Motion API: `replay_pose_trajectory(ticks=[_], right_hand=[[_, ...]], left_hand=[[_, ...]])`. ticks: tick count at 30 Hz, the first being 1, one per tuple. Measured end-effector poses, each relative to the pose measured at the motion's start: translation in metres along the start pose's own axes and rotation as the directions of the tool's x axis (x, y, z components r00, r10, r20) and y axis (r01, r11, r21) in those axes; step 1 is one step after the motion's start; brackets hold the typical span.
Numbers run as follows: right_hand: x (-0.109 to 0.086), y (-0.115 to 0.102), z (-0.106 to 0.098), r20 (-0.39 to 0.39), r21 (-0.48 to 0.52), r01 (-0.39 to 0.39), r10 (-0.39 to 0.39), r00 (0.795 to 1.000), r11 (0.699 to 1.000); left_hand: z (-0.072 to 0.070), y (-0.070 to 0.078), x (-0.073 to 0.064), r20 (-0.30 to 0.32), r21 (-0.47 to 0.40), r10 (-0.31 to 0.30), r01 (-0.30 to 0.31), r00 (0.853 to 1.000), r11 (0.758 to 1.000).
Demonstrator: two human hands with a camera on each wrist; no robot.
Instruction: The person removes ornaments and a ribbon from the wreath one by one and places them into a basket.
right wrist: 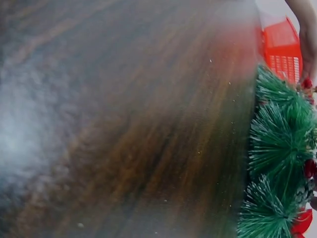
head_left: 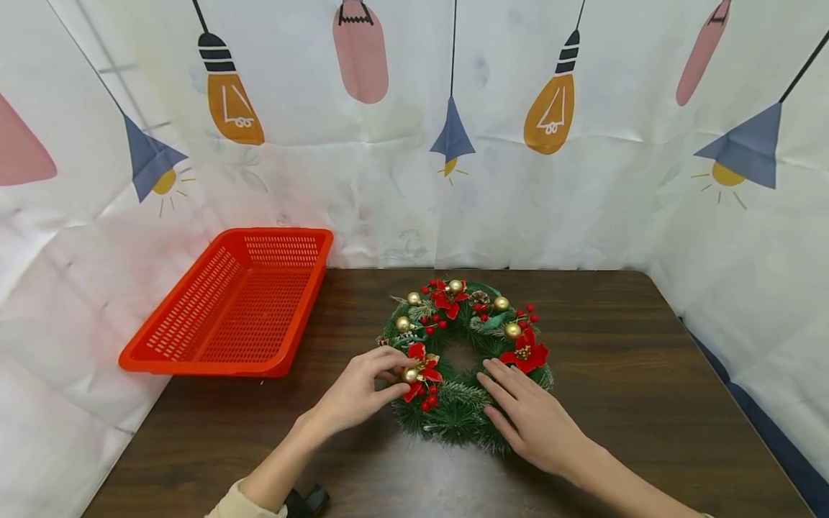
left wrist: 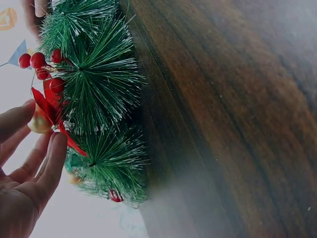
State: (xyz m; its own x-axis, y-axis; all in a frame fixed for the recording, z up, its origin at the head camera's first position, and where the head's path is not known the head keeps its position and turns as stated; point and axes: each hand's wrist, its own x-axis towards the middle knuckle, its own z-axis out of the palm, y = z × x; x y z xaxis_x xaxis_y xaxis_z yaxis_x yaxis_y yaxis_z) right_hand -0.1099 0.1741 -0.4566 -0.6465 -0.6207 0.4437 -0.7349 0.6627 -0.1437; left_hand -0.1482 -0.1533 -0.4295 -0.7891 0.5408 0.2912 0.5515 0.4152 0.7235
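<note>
A green Christmas wreath (head_left: 458, 393) lies on the table, trimmed with red poinsettias, gold balls, berries and pinecones. At its near left, my left hand (head_left: 358, 388) has thumb and fingers on either side of a red poinsettia (head_left: 429, 365). In the left wrist view the thumb is at the gold ball (left wrist: 40, 122) and a fingertip (left wrist: 60, 140) is at the red petals. My right hand (head_left: 527, 417) rests on the near right of the wreath with its fingers extended, just below another poinsettia (head_left: 525, 352). Most of that hand is out of frame in the right wrist view.
An orange-red plastic basket (head_left: 259, 316) with slotted sides stands at the back left of the dark wooden table (head_left: 609, 345). Behind the table hangs a white curtain (head_left: 401, 187) printed with lamps and bulbs. A dark object (head_left: 307, 501) shows beside the left sleeve.
</note>
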Motion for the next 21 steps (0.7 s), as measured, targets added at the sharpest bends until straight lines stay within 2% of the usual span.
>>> replay_pose_trajectory(ticks=[7,15,21], right_hand=[[-0.0038,-0.0019,0.0019,0.035,-0.004,-0.014,0.014,0.999,1.000],[-0.0070,0.0025,0.0023,-0.030,-0.044,0.022,-0.024,0.999,0.999],[-0.0083,0.0035,0.0040,-0.012,-0.054,0.017,-0.018,1.000,0.998]], left_hand=[[0.0018,0.0001,0.0010,0.006,-0.005,-0.007,0.007,1.000,1.000],[0.0014,0.0044,0.0025,-0.010,0.007,0.018,-0.018,1.000,1.000],[0.0002,0.0093,0.0013,-0.017,-0.003,0.008,-0.008,1.000,1.000]])
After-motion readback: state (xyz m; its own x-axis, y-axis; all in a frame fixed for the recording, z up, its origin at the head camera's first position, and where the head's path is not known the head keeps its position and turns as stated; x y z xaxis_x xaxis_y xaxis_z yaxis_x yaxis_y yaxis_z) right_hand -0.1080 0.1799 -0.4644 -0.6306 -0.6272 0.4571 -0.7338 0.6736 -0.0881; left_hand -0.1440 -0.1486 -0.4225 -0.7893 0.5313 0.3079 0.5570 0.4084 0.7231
